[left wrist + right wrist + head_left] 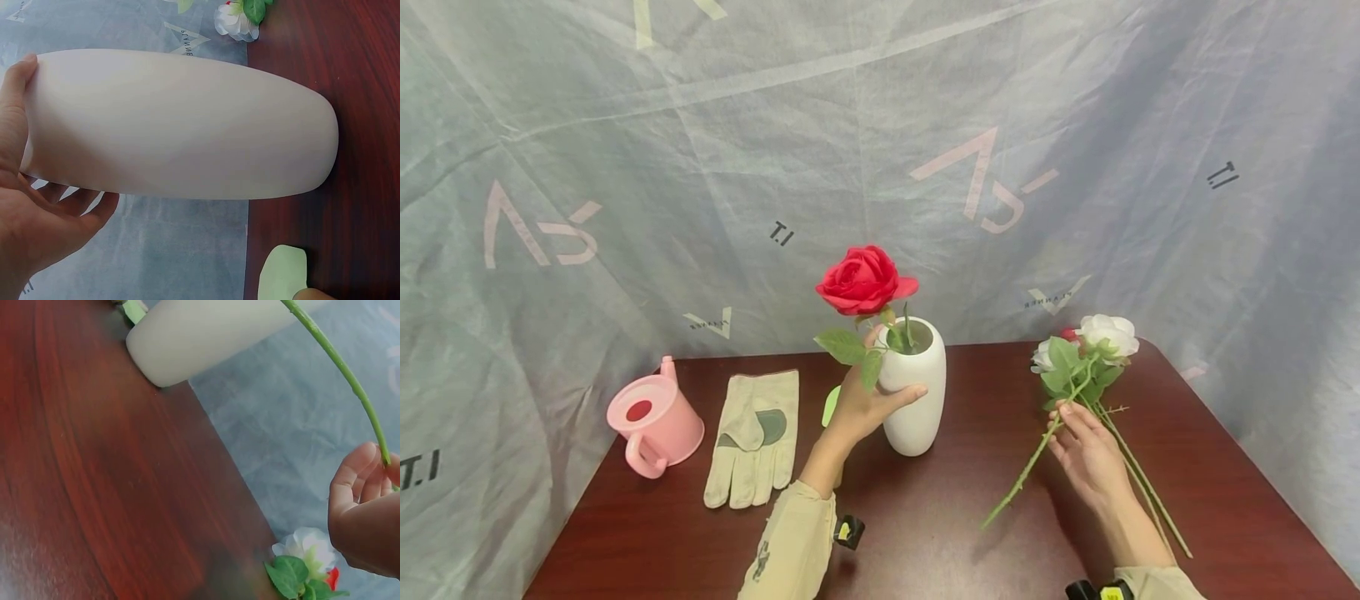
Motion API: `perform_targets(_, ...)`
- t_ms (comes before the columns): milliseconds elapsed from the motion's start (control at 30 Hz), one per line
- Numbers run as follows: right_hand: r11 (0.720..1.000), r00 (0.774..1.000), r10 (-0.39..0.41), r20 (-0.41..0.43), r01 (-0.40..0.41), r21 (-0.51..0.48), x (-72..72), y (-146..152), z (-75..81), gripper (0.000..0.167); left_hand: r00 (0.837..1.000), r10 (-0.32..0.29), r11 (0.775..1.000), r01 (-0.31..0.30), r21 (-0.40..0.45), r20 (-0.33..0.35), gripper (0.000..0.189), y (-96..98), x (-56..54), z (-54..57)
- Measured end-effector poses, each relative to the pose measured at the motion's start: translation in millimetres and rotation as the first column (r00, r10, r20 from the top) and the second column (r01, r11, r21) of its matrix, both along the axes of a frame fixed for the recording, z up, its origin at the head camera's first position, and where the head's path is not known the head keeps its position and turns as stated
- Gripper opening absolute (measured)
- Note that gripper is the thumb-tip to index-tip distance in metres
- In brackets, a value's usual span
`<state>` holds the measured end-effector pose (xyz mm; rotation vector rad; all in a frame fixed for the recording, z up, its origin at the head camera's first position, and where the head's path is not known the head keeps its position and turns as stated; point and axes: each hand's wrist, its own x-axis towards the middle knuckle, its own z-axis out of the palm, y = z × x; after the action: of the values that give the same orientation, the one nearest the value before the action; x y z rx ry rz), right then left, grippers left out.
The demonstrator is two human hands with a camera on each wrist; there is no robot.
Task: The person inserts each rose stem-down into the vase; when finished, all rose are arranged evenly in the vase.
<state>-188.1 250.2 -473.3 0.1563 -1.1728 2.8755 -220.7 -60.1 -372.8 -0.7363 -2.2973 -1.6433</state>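
Note:
A white vase [917, 400] stands upright on the table, and my left hand [859, 407] grips its upper side, thumb across the front. In the left wrist view the vase [181, 125] fills the middle, with the fingers round its mouth end. One red rose [863, 282] with green leaves stands in the vase, leaning left; its lower stem is hidden inside. My right hand [1090, 450] pinches a thorny green stem [1026, 475] between thumb and fingers, its cut end pointing down left. That stem leads up to a white rose [1108, 335]. In the right wrist view the pinched stem [337, 359] curves upward.
Beneath the right hand lie more flowers, with stems [1150, 492] toward the front and a partly hidden red bloom [1069, 334]. At left are a pink watering can [658, 421] and pale work gloves [756, 442]. A light green object [284, 272] sits behind the left arm.

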Motion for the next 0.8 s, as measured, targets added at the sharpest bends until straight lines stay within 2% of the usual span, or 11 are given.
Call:
perform_targets(133, 1.0, 1.0, -0.003, -0.009, 0.003, -0.031, -0.8, -3, 4.0, 0.029, 1.0, -0.002, 1.0, 0.002, 0.006, -0.001, 0.088, -0.2, -0.4, 0.4)
perform_targets(433, 0.993, 1.0, -0.022, -0.018, 0.019, -0.115, -1.2, -12, 17.1, 0.026, 0.999, -0.019, 1.0, 0.02, 0.018, -0.048, 0.085, 0.6, -1.4, -0.7)
perform_targets(633, 0.987, 0.998, -0.058, 0.007, 0.059, -0.149, -0.4, -16, 25.6, 0.02, 0.998, 0.012, 1.0, -0.012, 0.003, -0.06, 0.087, 1.5, 0.4, -1.5)
perform_targets(800, 0.98, 0.999, -0.054, 0.007, 0.054, -0.19, 0.9, -21, 31.7, 0.02, 0.998, 0.03, 0.999, -0.031, -0.008, -0.056, 0.088, 1.6, 1.6, -1.5)
